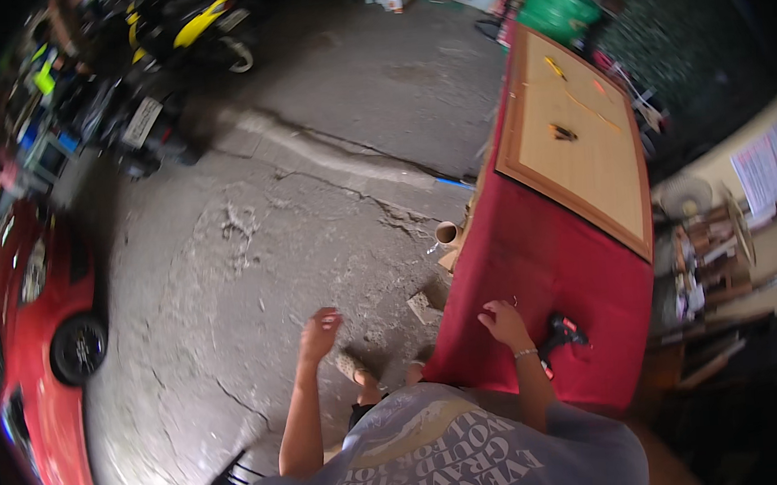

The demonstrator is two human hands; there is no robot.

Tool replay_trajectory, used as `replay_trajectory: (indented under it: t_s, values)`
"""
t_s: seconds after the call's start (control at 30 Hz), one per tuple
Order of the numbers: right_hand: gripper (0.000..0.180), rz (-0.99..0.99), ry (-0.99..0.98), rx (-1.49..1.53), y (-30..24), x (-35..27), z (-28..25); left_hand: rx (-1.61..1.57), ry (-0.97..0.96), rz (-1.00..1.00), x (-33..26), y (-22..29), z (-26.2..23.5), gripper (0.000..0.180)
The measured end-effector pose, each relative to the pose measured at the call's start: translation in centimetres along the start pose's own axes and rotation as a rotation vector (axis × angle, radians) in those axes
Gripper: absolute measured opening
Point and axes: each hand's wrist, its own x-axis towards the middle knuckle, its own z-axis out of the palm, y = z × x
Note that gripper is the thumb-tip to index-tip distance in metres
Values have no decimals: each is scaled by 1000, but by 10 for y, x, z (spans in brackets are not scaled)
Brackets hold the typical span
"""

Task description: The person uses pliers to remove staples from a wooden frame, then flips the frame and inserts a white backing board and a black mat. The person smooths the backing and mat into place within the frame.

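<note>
Right hand [505, 323] resting half open on red cloth [534, 259] at near bench edge, holding nothing, left hand [320, 330] loosely open over floor, drill [560, 331] just right, easily knocked off by elbow.

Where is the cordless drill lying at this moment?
In the head view, the drill lies on the red cloth, lower right, just beyond the right hand and below the wooden panel.
</note>
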Motion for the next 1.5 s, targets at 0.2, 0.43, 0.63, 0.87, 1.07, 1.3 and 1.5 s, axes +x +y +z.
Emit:
replay_trajectory:
  t_s: [0.2, 0.43, 0.63, 0.87, 1.07, 1.3, 1.5]
  values:
    - [33, 333, 34, 94, -43, 16, 38, -206, 120, -24, 62, 10, -71, 29]
    - [27, 559, 413, 257, -43, 74, 54, -139, -454, -48, 131, 28, -40, 37]
    - [28, 768, 670, 367, -22, 201, 25, -37, -308, -323, 239, -37, -61, 48]
    - [40, 754, 900, 332, 48, 383, -67, 830, -621, -279, 277, -81, -120, 37]
    - [60, 856, 1044, 389, 117, 498, -150, 624, -479, -155, 408, -40, -88, 37]
    - [104, 1311, 929, 290, 255, 605, -202, 169, -599, -226, 637, 69, -31, 38]
    - [113, 1614, 823, 236, 316, 642, -205, 183, -571, -427, 858, 258, 29, 24]
